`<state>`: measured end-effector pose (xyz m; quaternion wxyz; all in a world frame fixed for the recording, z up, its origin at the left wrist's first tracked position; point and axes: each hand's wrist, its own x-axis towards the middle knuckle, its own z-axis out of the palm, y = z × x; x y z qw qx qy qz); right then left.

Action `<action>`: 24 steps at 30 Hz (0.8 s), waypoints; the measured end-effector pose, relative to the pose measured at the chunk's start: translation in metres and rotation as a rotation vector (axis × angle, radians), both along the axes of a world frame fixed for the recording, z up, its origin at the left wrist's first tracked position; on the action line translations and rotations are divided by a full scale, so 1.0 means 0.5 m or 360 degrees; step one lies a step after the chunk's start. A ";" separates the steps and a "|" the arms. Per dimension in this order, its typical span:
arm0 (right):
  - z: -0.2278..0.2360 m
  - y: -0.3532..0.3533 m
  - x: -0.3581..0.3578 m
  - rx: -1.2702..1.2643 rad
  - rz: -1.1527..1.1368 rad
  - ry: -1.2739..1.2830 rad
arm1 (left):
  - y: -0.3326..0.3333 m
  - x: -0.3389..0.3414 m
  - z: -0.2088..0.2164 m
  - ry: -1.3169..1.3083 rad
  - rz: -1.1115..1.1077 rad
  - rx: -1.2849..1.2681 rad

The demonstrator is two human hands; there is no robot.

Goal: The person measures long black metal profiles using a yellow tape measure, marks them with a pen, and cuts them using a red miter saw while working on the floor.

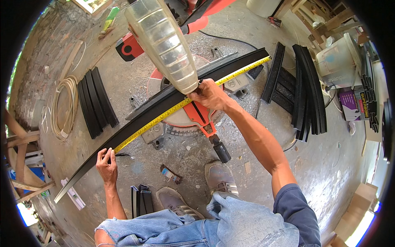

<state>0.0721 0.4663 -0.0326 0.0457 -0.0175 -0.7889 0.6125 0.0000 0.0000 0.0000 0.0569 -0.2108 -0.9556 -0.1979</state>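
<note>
A long black profile bar (142,110) lies slantwise across a red mitre saw (197,113), against its grey fence. Along the bar's near edge runs the yellow blade of a tape measure (152,124), drawn out to the bar's far right end. My left hand (108,166) pinches the tape's left end against the bar; whether the case is there is hidden. Over the middle of the tape, my right hand (210,95) has its fingers closed, with a small dark thing showing at the fingertips. A ribbed clear plastic bottle (162,43) on the saw hangs just above that hand.
Cut black profiles lie on the floor at left (96,103) and in a stack at right (308,90). Coiled pale hose (63,107) is at far left. A white bucket (339,57) and purple box (354,103) stand right. Sawdust and a cable surround the saw.
</note>
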 end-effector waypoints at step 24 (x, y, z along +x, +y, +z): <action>0.005 -0.006 0.003 -0.0141 -0.0041 -0.0007 | 0.001 0.002 0.000 0.0030 -0.0046 0.0039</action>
